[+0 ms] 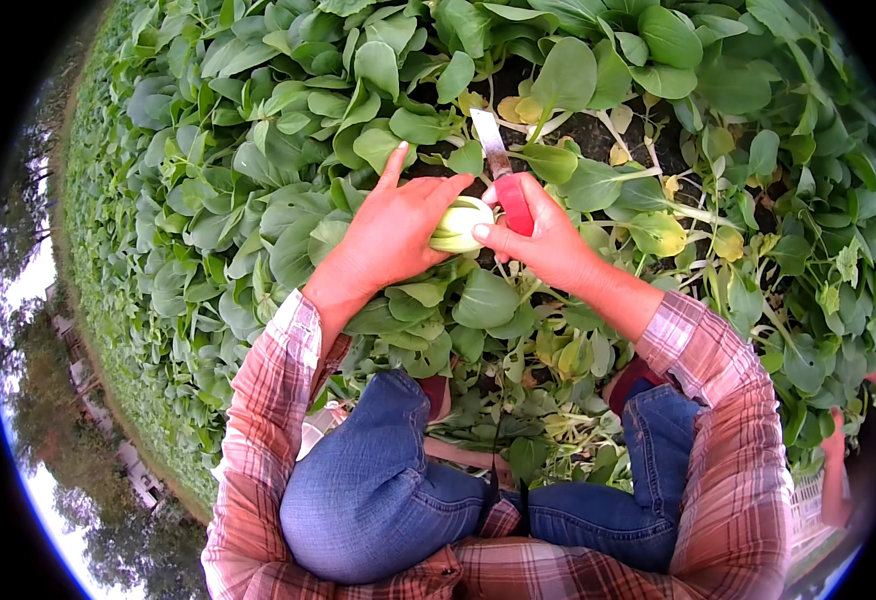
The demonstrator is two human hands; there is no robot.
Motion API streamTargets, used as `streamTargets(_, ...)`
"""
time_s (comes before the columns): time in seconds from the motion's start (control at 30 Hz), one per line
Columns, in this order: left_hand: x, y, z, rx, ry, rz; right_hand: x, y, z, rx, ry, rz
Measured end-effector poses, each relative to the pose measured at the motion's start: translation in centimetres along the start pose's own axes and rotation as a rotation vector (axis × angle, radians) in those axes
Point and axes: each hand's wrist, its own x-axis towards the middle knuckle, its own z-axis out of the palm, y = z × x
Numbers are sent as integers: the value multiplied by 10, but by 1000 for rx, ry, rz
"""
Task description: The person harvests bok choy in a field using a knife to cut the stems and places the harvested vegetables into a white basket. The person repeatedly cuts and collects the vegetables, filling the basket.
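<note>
My left hand [398, 222] is wrapped round a head of bok choy [464, 224], its pale green stalk base turned toward my right hand. The leaves of that head are mostly hidden under my fingers. In my right hand [543, 228] is a knife with a red handle [514, 204] and a short, soil-stained blade [490, 136] pointing up and away. My right thumb rests against the pale base of the bok choy. Both hands meet just above the leafy plants in front of me.
Dense rows of bok choy [248, 170] spread ahead and to the left. Yellowed leaves [658, 234] and cut stalks lie on dark soil at the right. My bent knees [358, 480] are close below. At the right edge are another person's arm [834, 470] and a pale crate [810, 512].
</note>
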Motion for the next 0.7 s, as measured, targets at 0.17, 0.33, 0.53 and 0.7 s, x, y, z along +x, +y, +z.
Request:
streamTargets(0.17,-6,25,-12,-342,48,-64,-9,19,-13,91,134,19)
streamTargets(0.33,-33,44,10,-250,-441,68,-32,89,-3,-124,56,105)
streamTargets(0.53,-69,34,39,-26,-460,-195,-64,130,-20,-632,-95,337)
streamTargets(0.7,-76,38,44,133,-451,-182,-48,123,-6,-622,32,152)
